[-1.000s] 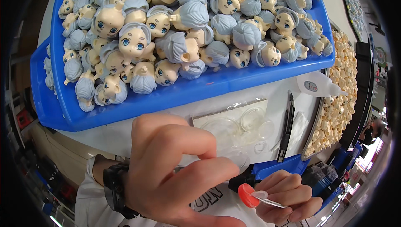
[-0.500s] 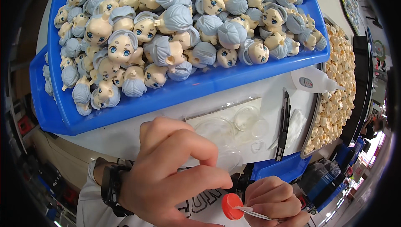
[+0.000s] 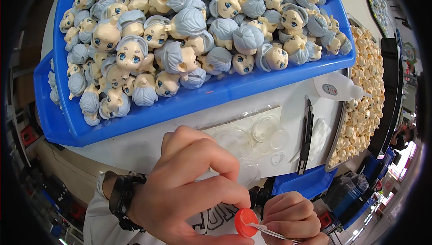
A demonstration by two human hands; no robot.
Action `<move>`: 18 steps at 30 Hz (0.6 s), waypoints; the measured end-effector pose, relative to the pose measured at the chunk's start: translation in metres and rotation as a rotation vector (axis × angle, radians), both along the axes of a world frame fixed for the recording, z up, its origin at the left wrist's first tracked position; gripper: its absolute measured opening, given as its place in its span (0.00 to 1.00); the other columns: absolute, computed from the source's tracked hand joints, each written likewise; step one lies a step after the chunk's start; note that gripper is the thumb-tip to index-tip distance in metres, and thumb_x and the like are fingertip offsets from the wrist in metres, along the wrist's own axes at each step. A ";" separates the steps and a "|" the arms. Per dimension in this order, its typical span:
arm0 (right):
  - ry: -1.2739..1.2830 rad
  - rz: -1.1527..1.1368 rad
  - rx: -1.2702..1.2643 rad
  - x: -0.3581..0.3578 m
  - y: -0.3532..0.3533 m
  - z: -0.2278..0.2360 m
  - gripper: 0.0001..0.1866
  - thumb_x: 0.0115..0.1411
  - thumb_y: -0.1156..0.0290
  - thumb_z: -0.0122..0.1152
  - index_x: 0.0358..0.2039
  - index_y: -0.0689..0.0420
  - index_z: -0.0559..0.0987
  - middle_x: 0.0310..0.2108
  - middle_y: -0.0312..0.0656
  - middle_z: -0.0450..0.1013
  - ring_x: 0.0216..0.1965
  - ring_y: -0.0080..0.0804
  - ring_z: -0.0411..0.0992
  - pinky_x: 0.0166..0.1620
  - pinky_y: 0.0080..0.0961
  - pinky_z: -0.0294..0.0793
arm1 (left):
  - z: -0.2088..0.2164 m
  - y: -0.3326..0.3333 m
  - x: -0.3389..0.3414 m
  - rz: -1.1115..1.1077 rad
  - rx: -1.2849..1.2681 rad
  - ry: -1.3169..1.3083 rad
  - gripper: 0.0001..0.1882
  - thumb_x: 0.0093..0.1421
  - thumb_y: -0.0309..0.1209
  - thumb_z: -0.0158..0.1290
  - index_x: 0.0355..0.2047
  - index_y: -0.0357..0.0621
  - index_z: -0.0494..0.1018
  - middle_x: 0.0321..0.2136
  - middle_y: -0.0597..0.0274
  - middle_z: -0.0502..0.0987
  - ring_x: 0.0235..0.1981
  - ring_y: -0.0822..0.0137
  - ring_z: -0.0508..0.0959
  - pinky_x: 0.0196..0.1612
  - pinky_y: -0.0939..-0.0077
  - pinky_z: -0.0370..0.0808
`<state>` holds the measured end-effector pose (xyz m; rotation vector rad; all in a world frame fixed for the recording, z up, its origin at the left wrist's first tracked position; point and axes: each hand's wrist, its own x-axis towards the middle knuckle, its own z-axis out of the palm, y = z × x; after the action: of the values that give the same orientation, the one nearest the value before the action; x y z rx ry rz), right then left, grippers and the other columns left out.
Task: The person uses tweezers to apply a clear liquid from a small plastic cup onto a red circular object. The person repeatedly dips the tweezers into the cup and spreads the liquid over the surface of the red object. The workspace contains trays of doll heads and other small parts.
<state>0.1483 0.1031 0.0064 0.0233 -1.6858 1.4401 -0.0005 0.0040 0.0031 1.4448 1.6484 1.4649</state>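
My left hand is closed, its index finger and thumb pinching the rim of a small round red cap-like piece. My right hand has its fingers curled around a thin, pale, metallic-looking tool, whose kind I cannot make out. The tool's whitish tip meets the face of the red piece, low over my lap. Beyond my hands stands a big blue tray heaped with doll heads with blue-grey hair and painted eyes.
Clear round dishes lie on a pale board just past my left hand. To the right are a black utility knife, a white tissue, a white squeeze bottle and a metal tray of beige parts. A blue bin sits below the table edge.
The red piece has shifted slightly left, and my left fingertips now touch its rim. My right hand moves a little left with the tool, whose tip stays against the piece.
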 end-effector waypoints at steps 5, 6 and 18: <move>0.032 0.053 -0.003 0.005 0.004 -0.007 0.08 0.55 0.75 0.50 0.32 0.53 0.61 0.23 0.42 0.65 0.19 0.29 0.63 0.17 0.19 0.62 | 0.021 0.002 0.000 0.032 -0.206 -0.116 0.14 0.31 0.40 0.64 0.19 0.53 0.75 0.23 0.70 0.64 0.26 0.67 0.61 0.29 0.78 0.56; 0.041 0.079 -0.024 0.005 0.005 -0.011 0.08 0.55 0.74 0.50 0.32 0.54 0.61 0.23 0.42 0.65 0.19 0.29 0.63 0.17 0.19 0.63 | 0.021 0.001 0.002 0.057 -0.201 -0.107 0.14 0.31 0.39 0.64 0.19 0.53 0.74 0.24 0.69 0.64 0.27 0.67 0.61 0.29 0.78 0.56; 0.002 0.086 -0.004 0.002 0.011 -0.007 0.11 0.55 0.71 0.53 0.33 0.56 0.61 0.24 0.44 0.66 0.20 0.29 0.64 0.19 0.19 0.66 | 0.014 -0.003 0.006 0.176 -0.146 0.161 0.14 0.30 0.38 0.62 0.20 0.59 0.72 0.25 0.67 0.62 0.26 0.66 0.59 0.28 0.75 0.56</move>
<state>0.1502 0.1143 -0.0008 0.0957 -1.6979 1.5062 0.0058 0.0007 0.0176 1.3977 1.9814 1.3146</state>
